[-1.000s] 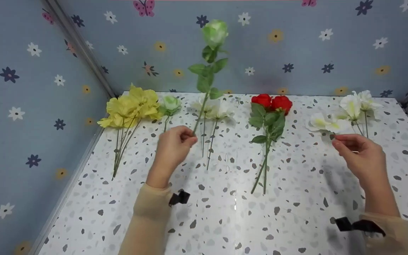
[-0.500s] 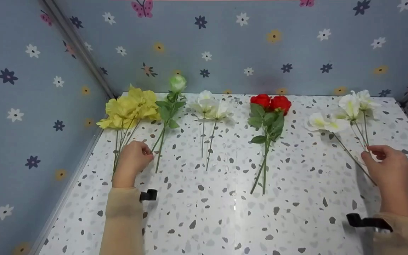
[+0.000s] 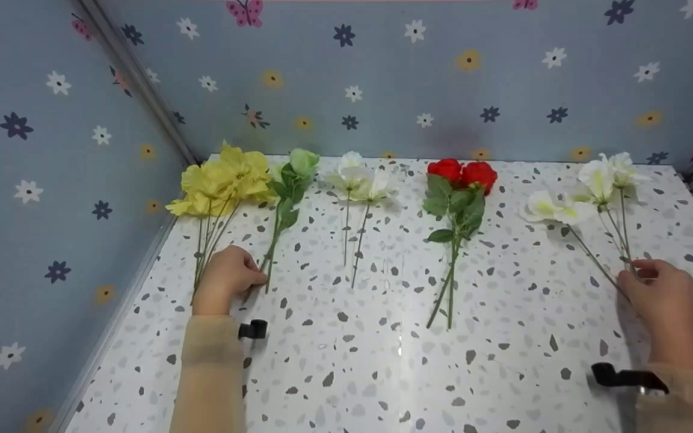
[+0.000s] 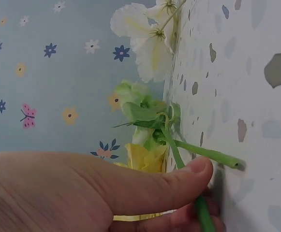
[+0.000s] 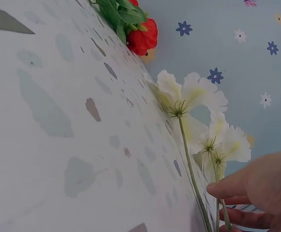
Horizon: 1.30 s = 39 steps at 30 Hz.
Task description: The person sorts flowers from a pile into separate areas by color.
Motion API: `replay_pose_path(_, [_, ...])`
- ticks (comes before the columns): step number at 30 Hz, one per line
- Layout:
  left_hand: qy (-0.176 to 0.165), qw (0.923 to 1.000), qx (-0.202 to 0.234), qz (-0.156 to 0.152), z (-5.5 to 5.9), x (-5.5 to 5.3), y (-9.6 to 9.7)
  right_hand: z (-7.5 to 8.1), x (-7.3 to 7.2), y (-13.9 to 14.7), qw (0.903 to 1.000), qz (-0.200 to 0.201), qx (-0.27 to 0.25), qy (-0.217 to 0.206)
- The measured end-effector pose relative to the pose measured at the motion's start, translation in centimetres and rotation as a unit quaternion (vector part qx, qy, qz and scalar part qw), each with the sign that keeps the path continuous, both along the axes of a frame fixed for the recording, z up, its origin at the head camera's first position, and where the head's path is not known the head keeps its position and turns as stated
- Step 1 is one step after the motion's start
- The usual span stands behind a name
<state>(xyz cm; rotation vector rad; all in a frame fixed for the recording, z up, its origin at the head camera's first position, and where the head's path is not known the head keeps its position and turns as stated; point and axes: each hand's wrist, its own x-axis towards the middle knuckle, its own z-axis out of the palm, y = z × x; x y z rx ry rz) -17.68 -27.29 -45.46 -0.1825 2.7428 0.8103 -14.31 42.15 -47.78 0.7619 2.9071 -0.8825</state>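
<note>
My left hand (image 3: pixel 226 279) pinches the stem of a leafy green rose (image 3: pixel 304 161) low down, over the speckled table. Another green rose lies partly hidden beside it, its stem (image 4: pixel 217 155) crossing the held one in the left wrist view. On the right, my right hand (image 3: pixel 668 300) has thumb and fingers around thin stems (image 5: pixel 218 212) of white flowers (image 3: pixel 599 180); how many it grips I cannot tell. Their heads rest at the back. A third white flower (image 3: pixel 548 207) lies left of them, its stem end by the thumb.
Several yellow flowers (image 3: pixel 232 177) lie left of the green roses. Two white flowers (image 3: pixel 361 183) and two red roses (image 3: pixel 479 175) lie side by side on the speckled table (image 3: pixel 382 373). Blue patterned walls (image 3: pixel 382 72) stand behind and left.
My left hand has moved left and down, laying the raised green rose beside the other one. My right hand has shifted from the lower-left white flower to the stems right of it, then slightly down.
</note>
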Motion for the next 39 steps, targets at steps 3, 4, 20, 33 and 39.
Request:
replay_pose_path(3, [-0.013, 0.9999, 0.003, -0.003, 0.2, 0.1, 0.1, -0.1, 0.1, 0.2, 1.0000, -0.003, -0.002, -0.002])
replay_pose_path(4, [-0.018, 0.9998, 0.004, -0.004, 0.3, 0.2, 0.1, -0.2, 0.1, 0.2, 1.0000, -0.004, -0.003, -0.003])
replay_pose_path(20, [-0.046, 0.9988, -0.008, -0.016, 0.8, 0.1, 0.0, -0.1, 0.0, 0.0, 0.9998, -0.017, -0.007, -0.010])
replay_pose_path(33, [0.088, 0.9944, 0.019, 0.055, 0.7, -0.6, 1.4, 1.4, -0.5, -0.6, 0.9949, -0.076, -0.066, 0.007])
replay_pose_path(39, [0.194, 0.9682, 0.110, 0.113, 0.5, -1.3, 4.9, 2.6, -1.1, -3.0, 0.9682, -0.100, -0.206, 0.102])
